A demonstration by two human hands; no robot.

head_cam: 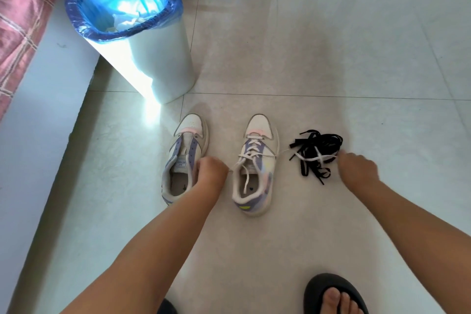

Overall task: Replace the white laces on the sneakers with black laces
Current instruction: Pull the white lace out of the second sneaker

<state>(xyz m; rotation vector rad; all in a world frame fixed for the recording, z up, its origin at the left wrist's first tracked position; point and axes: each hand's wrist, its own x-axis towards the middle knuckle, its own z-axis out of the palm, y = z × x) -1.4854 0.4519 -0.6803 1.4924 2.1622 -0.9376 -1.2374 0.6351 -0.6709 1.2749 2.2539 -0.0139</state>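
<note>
Head view: white lace (303,157) stretches between both hands' fingers (342,154).

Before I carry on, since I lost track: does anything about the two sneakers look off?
Yes: the left sneaker has no lace, while the right sneaker keeps its white lace, loosened, one end trailing across the black laces.
</note>
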